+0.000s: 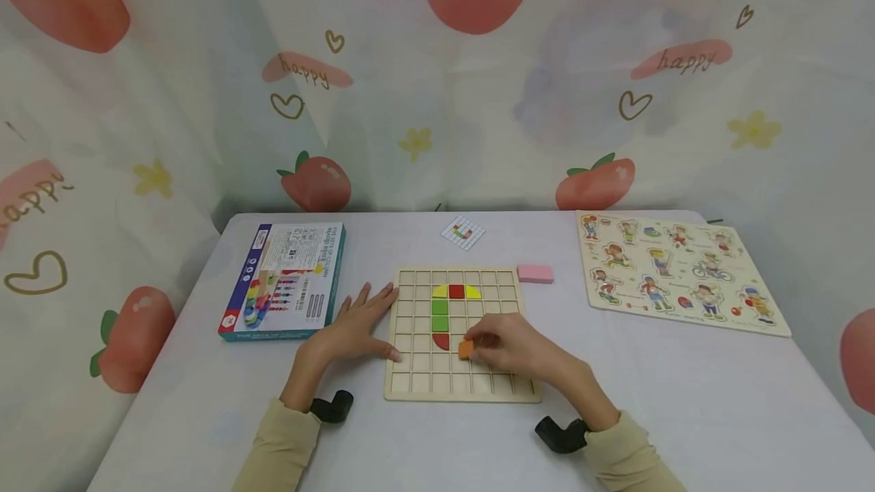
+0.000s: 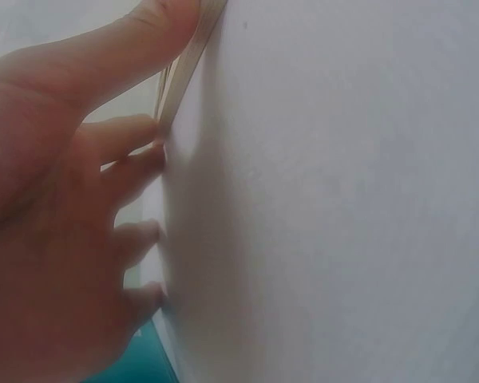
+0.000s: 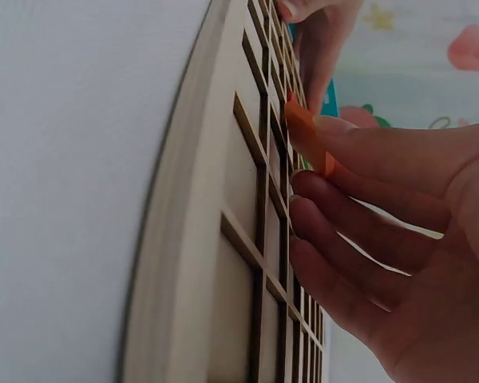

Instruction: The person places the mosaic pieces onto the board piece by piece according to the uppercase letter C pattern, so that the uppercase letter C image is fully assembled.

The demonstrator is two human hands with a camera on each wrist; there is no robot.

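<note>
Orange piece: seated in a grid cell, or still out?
Out. The right hand pinches the orange piece tilted above the board; the right wrist view shows it raised off the grid.

The word "happy" stands in brown script on pink blotches of the strawberry-print curtain [image 1: 437, 82]. Print on the game box [image 1: 285, 279] is too small to read.

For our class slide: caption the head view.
Right hand pinches an orange piece over the wooden grid board; left hand steadies its edge.
</note>
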